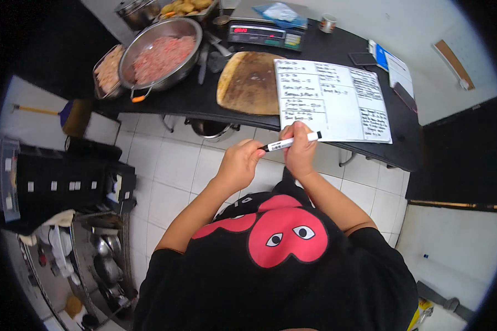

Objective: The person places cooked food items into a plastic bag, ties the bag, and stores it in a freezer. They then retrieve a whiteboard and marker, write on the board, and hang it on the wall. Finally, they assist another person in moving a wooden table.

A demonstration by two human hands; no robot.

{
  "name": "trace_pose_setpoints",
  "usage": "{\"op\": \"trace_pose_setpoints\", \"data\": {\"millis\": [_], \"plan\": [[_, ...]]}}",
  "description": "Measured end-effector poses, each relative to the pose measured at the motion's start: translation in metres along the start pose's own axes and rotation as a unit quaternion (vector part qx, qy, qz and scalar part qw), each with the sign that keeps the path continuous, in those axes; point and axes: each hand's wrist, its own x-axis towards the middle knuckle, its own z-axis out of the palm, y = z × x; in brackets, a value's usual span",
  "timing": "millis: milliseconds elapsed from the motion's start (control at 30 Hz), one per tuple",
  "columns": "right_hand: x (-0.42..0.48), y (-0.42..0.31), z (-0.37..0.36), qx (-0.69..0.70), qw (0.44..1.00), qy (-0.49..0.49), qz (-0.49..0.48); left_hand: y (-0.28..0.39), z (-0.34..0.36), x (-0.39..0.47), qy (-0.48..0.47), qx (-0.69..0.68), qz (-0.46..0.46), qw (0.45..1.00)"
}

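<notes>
A white whiteboard marker (pixel 282 144) with black ends is held between my two hands, in front of my body and just off the table's near edge. My left hand (pixel 241 162) pinches its dark left end between thumb and fingers. Around the barrel closes my right hand (pixel 299 149), and the black right end sticks out past the thumb. Just beyond my right hand lies a whiteboard (pixel 342 108), ruled into sections with black handwriting. Its left side rests over a worn wooden chopping board (pixel 250 85), and its near edge overhangs the table.
On the black table (pixel 178 105) stand a steel bowl of ground meat (pixel 163 58), a tray of pale meat (pixel 109 69), and a digital scale (pixel 266 35) with a plastic bag. A knife (pixel 203 66), a mug (pixel 327 23) and phones (pixel 362 59) lie about. Shelving (pixel 72 248) stands left.
</notes>
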Motion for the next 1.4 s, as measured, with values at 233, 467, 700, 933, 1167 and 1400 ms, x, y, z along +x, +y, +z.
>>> {"op": "trace_pose_setpoints", "data": {"millis": [233,467,700,933,1167,1400], "plan": [[0.018,0.011,-0.072,-0.044,0.989,0.042,0.135,-0.013,0.07,0.047,-0.098,-0.052,0.041,0.993],[0.03,0.051,-0.257,-0.247,0.913,-0.051,0.321,-0.134,0.154,0.059,-0.111,-0.38,-0.478,0.784],[0.033,0.064,-0.32,0.133,0.845,-0.038,0.517,-0.127,0.164,0.068,-0.09,-0.551,-0.406,0.724],[0.035,0.084,-0.319,0.193,0.896,0.005,0.399,-0.068,0.129,0.083,-0.117,-0.592,-0.33,0.726],[0.023,0.064,-0.294,0.061,0.951,0.074,0.292,-0.058,0.065,0.051,-0.131,-0.605,-0.163,0.769],[0.121,0.039,-0.233,0.092,0.979,-0.161,0.081,0.001,-0.078,0.003,-0.034,-0.655,-0.024,0.754]]}}
